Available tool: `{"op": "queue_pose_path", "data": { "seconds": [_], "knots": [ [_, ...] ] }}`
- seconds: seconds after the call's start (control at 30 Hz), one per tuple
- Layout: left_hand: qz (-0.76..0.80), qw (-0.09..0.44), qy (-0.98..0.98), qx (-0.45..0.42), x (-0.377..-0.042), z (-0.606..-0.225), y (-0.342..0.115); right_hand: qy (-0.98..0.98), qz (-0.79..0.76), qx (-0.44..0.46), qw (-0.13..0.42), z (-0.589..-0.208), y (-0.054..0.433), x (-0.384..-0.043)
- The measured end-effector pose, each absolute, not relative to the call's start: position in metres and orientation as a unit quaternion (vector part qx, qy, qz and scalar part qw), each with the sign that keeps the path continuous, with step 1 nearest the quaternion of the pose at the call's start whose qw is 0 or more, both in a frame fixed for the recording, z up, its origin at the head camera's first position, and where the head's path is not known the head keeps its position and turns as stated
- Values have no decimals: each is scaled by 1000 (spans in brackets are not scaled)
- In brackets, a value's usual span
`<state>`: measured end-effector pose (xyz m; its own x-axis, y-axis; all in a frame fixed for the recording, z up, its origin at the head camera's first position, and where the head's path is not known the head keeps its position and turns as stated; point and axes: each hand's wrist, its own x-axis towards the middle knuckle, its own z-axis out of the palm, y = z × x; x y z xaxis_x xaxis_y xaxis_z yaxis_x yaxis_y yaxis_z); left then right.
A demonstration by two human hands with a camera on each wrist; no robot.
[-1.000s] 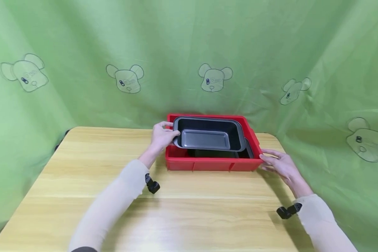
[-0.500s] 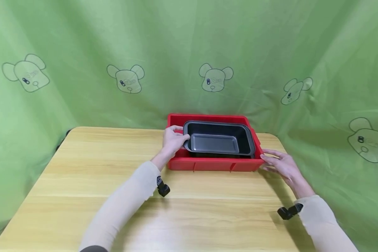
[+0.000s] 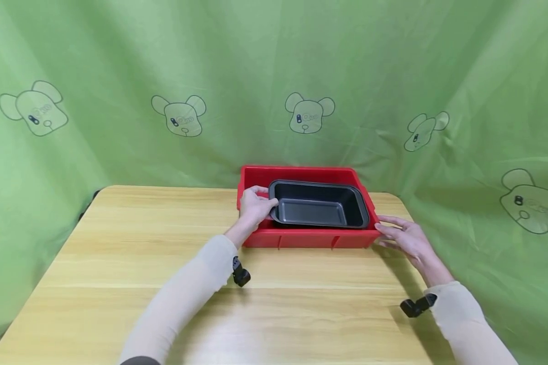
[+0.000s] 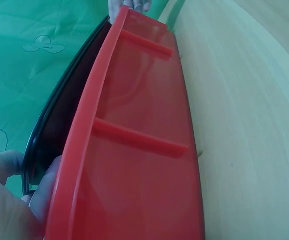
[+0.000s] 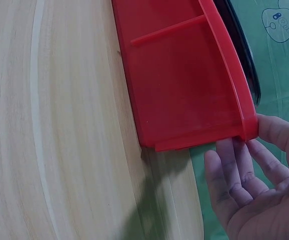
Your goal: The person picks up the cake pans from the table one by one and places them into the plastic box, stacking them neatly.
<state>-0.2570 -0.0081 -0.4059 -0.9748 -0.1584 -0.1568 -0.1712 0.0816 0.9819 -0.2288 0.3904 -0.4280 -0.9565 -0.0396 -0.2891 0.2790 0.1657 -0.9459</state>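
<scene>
A black loaf pan (image 3: 308, 212) sits within the red plastic bin (image 3: 306, 239), leaning slightly toward its front wall. My left hand (image 3: 252, 208) pinches the pan's left end, thumb over the rim and fingers beneath. In the left wrist view the pan's dark rim (image 4: 43, 117) stands above the bin's edge beside that hand's fingers (image 4: 47, 187). My right hand (image 3: 408, 241) holds the bin's front right corner. The right wrist view has its thumb on the bin's rim (image 5: 244, 105) and its other fingers against the end wall below. What lies under the pan is hidden.
The bin stands at the back of a light wooden table (image 3: 274, 314), close to a green curtain (image 3: 246, 66) printed with bear heads. Dark camera mounts sit on the left wrist (image 3: 240, 274) and the right wrist (image 3: 417, 305).
My left hand has moved the loaf pan right and down, deeper into the bin. A second dark pan seen beneath it earlier is covered now. The right hand has stayed at the corner.
</scene>
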Motion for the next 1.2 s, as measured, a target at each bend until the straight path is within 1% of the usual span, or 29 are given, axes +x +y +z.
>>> {"op": "queue_pose_path", "data": {
  "seconds": [0.53,0.93,1.2],
  "knots": [
    [653,10,747,-127,-257,-414,6,749,-647,76,122,-427,388,-227],
    [626,10,768,-130,-260,-420,7,751,-645,77,123,-427,388,-226],
    [618,30,774,-133,-262,-419,6,747,-649,76,121,-426,389,-226]
  ]
}}
